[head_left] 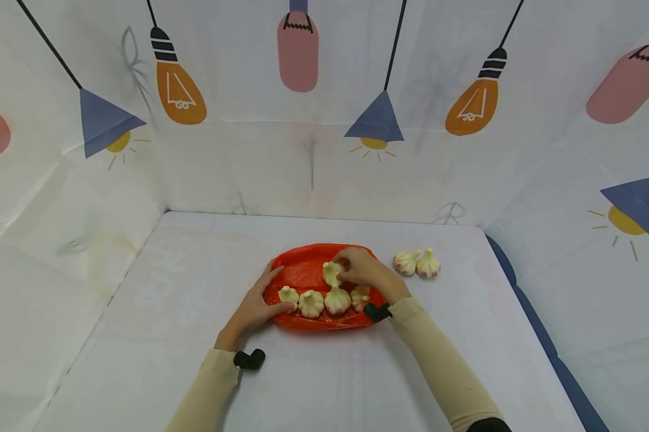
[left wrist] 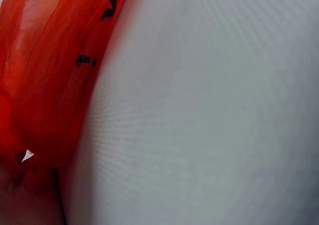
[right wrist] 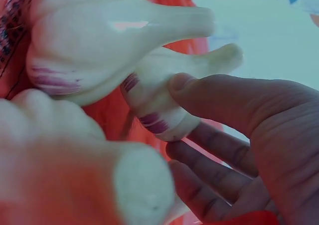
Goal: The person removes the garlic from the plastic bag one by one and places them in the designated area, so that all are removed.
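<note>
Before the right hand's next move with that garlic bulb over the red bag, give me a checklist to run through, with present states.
1. Right hand has the bulb pinched: ok; the right wrist view shows thumb and fingers on it.
2. Left hand steadies the red bag: ok, it rests on the bag's left edge.
3. Free room in the bag: ok, its far left part shows bare red.
4. Bulbs already in the bag lie settled: ok, four in a row along the near edge.
5. Bulbs left on the table: two, right of the bag, apart from it.
6. Bag opening: cannot tell.
</note>
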### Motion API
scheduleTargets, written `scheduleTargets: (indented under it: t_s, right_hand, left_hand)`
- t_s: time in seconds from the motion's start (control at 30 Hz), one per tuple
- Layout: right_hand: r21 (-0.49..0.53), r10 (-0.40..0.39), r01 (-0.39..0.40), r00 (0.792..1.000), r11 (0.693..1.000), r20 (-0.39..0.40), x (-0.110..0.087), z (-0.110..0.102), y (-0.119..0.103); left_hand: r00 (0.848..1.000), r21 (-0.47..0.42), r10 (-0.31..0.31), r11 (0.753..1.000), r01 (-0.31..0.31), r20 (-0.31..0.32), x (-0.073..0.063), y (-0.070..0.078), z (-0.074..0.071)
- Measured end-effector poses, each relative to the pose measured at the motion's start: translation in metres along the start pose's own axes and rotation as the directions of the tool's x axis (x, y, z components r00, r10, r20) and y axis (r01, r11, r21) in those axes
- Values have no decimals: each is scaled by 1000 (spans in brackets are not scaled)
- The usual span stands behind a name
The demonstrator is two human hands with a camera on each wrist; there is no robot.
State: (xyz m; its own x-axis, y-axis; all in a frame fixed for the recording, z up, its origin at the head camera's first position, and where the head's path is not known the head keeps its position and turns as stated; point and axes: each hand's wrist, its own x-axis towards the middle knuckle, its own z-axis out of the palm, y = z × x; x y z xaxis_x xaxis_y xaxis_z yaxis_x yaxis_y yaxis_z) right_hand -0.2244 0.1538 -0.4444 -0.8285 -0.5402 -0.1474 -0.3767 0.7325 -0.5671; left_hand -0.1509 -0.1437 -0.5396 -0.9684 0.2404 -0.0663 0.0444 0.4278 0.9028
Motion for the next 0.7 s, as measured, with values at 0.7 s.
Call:
scheduleTargets:
  t_s: [0.7]
  right_hand:
    - [196,54,-15,980,980,-194,-23,-21,-6]
  left_hand:
    - [1000,6,3,1000,-3,8,0,-1,0]
